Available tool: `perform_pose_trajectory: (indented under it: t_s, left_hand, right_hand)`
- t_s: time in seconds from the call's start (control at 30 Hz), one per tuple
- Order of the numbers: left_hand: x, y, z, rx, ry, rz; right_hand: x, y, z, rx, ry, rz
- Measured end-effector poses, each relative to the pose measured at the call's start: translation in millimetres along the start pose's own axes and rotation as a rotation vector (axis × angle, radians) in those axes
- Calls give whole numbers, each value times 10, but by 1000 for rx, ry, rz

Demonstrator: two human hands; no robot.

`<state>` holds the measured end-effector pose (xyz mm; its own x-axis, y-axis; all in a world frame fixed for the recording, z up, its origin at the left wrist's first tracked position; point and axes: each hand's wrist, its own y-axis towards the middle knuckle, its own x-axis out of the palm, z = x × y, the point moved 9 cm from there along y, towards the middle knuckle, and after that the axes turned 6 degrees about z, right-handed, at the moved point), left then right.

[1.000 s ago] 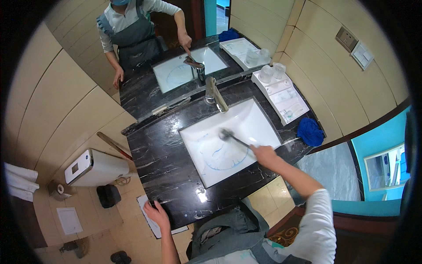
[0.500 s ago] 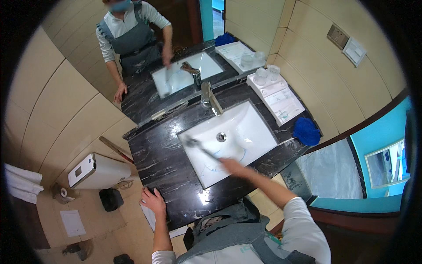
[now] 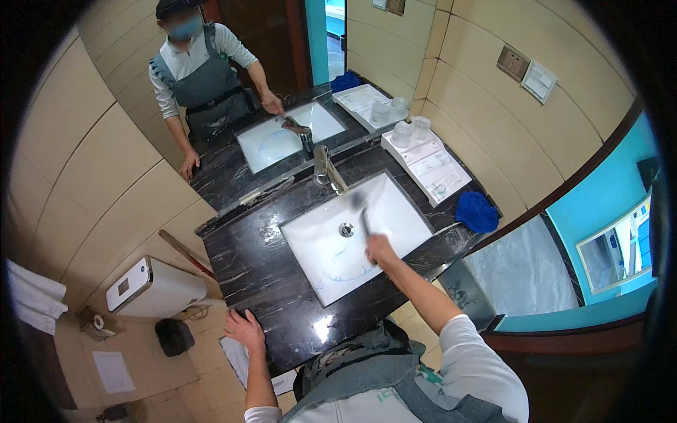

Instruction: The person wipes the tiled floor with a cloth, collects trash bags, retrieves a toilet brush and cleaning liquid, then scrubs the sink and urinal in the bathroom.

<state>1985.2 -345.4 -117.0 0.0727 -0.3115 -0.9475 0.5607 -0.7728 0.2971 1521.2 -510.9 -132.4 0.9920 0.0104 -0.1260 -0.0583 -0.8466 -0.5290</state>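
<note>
My right hand (image 3: 381, 249) is closed round the handle of a brush (image 3: 365, 220) over the right part of a white rectangular sink (image 3: 409, 222). The brush's dark head is smeared by motion and points toward the far wall of the basin, right of the metal drain (image 3: 346, 230). Thin blue streaks of liquid mark the basin's near side. My left hand (image 3: 245, 329) lies with fingers apart on the near left edge of the dark marbled counter (image 3: 243, 264), holding nothing. A chrome faucet (image 3: 324, 168) stands behind the basin.
Right of the sink lie a white tray (image 3: 441, 185) with two clear cups (image 3: 402, 134) and a bunched blue cloth (image 3: 477, 212). A mirror (image 3: 384, 56) rises behind the counter. At left are a white toilet (image 3: 155, 285), a wooden handle (image 3: 185, 252) and a black bin (image 3: 173, 337).
My right hand has swung the brush from the basin's left side across to its far right part. My left hand stays on the counter edge. The view has shifted slightly.
</note>
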Motion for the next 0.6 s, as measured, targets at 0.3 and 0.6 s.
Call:
perform_pose_trajectory:
  t_s: [0.3, 0.6]
  left_hand:
    - [-89, 21, 53, 21, -35, 25]
    - [-41, 58, 3, -20, -14, 10]
  right_hand:
    - [-434, -352, -161, -135, -1671, -69]
    - [-226, -282, -92, -429, -1715, -336]
